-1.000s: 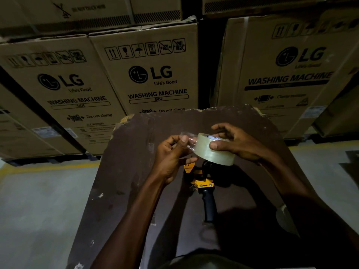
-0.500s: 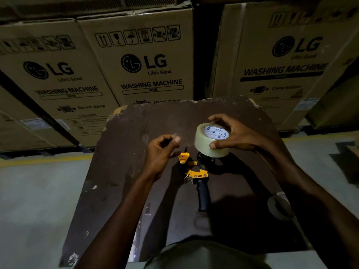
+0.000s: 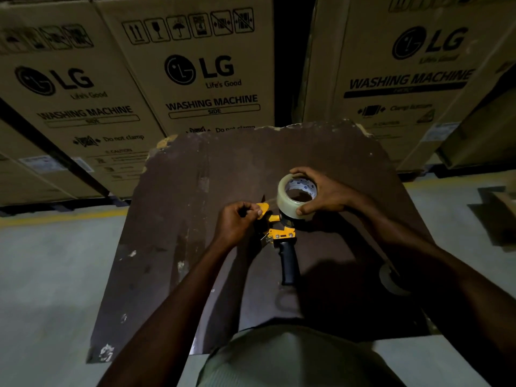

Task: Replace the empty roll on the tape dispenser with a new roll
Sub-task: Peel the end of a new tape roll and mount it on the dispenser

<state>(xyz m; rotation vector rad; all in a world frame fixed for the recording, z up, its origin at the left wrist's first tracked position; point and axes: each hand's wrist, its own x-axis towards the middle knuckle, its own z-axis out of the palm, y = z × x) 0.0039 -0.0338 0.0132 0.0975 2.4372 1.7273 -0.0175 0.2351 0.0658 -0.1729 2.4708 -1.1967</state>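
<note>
Right hand (image 3: 326,195) has lowered the new roll (image 3: 296,198) onto the dispenser (image 3: 282,236); left hand (image 3: 237,220) now pinches its yellow flap (image 3: 264,210). Seating under way.

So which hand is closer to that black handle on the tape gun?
Left. The left hand pinches the gun's orange flap just up-left of the black handle; the right hand grips the tape roll farther beyond it.

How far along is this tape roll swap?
Midway. The right hand holds the new clear tape roll over the yellow, black-handled dispenser lying on the brown board. The left hand pinches its yellow front flap. Still left: seating the roll and threading the tape.
</note>
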